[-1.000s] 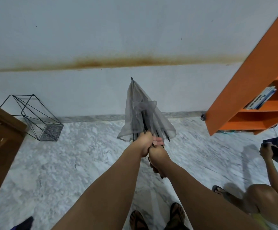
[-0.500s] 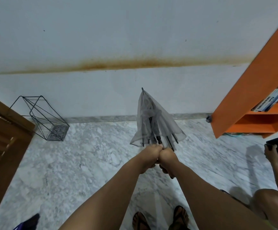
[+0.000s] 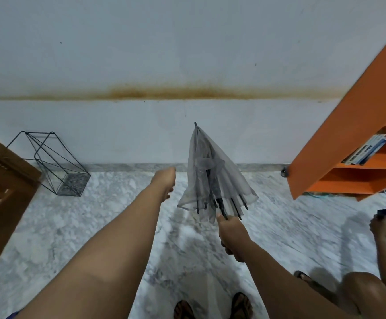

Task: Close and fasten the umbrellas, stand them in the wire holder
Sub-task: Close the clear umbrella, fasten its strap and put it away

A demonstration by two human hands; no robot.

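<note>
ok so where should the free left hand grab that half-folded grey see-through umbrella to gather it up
Around the loose canopy of the translucent grey umbrella, midway up, coming from its left side, where the left hand hovers apart from it. The right hand already holds the handle end, tip pointing up and away, and the fabric flares widest at the rib tips, so a wrap there likely bunches the folds for fastening.

Single head-worn wide-angle cam, looking fwd and down along both outstretched arms toward the wall [image 3: 187,54] and marble floor [image 3: 49,238]. Hands at mid-frame, near range; sandalled feet [image 3: 241,305] at bottom edge. No 2nd view.
</note>
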